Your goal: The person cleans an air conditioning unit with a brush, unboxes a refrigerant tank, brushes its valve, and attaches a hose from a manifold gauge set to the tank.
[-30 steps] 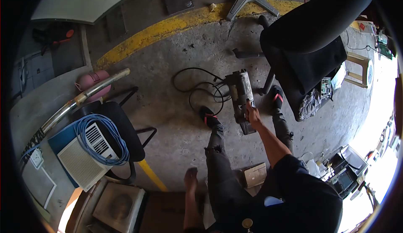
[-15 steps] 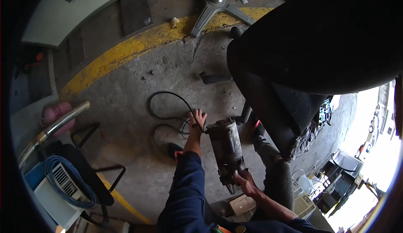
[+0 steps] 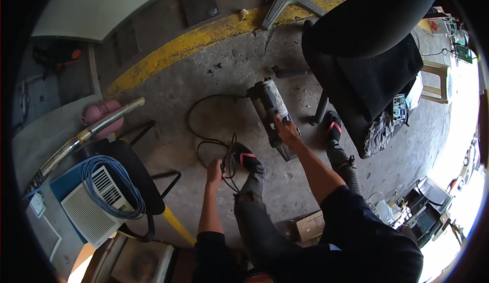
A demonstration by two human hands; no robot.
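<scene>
A corded power tool point(image 3: 270, 111) with a worn grey cylindrical body lies away from me, over the concrete floor in the middle. My right hand point(image 3: 289, 132) is on its body near the lower end, fingers curled over it. Whether the tool rests fully on the floor I cannot tell. From its far end a black power cord point(image 3: 191, 111) loops left and back toward me. My left hand point(image 3: 215, 173) is closed around a part of that cord, beside my left foot point(image 3: 249, 158). Several loops of cord hang or lie next to that hand.
A black office chair point(image 3: 356, 74) stands to the right, with electronic parts on it. Another chair at left holds a white vented panel point(image 3: 94, 206) and a coiled blue cable point(image 3: 104, 173). A cardboard box point(image 3: 310, 226) is near my legs. A pink tank-like object point(image 3: 104, 115) sits at left.
The tool has moved away from me, and my right hand has shifted from its near end onto its body. My left hand has drawn back toward me and now grips the cord.
</scene>
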